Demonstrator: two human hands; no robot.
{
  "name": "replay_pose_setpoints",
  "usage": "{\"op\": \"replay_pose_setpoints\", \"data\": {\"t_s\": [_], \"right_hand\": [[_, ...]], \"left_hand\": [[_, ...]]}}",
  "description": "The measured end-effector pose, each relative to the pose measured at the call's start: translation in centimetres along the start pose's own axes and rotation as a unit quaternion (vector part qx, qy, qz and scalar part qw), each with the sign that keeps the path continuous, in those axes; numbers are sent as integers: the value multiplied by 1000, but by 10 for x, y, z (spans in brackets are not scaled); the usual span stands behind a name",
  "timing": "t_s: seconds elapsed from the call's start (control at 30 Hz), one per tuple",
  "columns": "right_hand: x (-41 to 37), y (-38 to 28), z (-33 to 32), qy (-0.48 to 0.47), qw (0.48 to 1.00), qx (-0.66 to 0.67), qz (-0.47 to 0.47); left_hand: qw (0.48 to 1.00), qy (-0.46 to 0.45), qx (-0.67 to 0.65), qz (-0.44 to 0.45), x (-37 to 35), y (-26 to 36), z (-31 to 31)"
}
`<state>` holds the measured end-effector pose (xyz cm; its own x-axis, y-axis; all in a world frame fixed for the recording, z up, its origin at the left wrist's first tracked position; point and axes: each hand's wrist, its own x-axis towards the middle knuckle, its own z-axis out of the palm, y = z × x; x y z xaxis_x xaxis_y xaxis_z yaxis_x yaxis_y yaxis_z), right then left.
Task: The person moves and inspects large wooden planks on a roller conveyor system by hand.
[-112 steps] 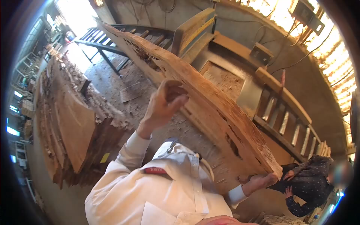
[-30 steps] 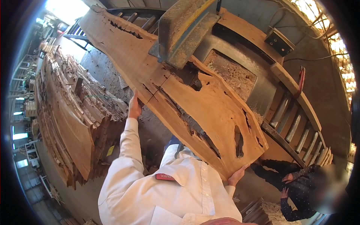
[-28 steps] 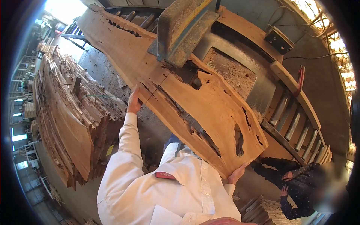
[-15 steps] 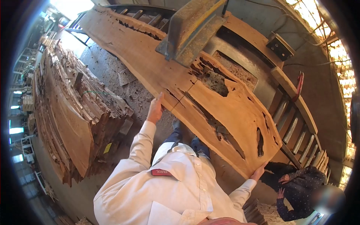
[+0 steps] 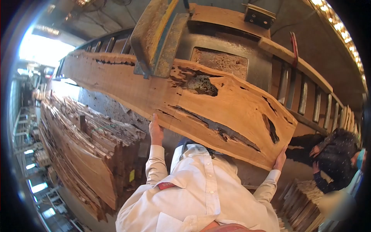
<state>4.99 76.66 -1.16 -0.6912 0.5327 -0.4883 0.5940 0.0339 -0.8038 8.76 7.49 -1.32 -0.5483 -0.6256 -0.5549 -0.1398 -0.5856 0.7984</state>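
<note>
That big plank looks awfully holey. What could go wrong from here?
The slab has a long split and a large hole, so it might crack if flexed. The left hand and right hand are bare against its edges, so splinters seem possible. The other person is near its right end and could be bumped if it swung.

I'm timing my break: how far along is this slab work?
The slab already reaches past the blue-and-yellow machine part, its broad face looking flat. In hand: the left hand holds its near long edge, the right hand its end corner. Probably left: placing and releasing it, since both hands are on it.
</note>
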Motion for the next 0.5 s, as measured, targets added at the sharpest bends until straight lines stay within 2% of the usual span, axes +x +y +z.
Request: {"op": "replay_pose_setpoints", "data": {"t_s": [0.17,0.3,0.4,0.5], "right_hand": [[-21,-18,50,6,999,-7,-43],[-10,-38,84,-26,996,-57,-57],[-29,-64,120,-16,996,-51,-72],[-25,-53,144,14,992,-96,-85]], "left_hand": [[1000,-2,-7,29,29,35,-5],[1000,3,-4,24,87,51,-25],[999,8,-11,31,99,74,-13],[999,11,-15,41,124,85,-22]]}}
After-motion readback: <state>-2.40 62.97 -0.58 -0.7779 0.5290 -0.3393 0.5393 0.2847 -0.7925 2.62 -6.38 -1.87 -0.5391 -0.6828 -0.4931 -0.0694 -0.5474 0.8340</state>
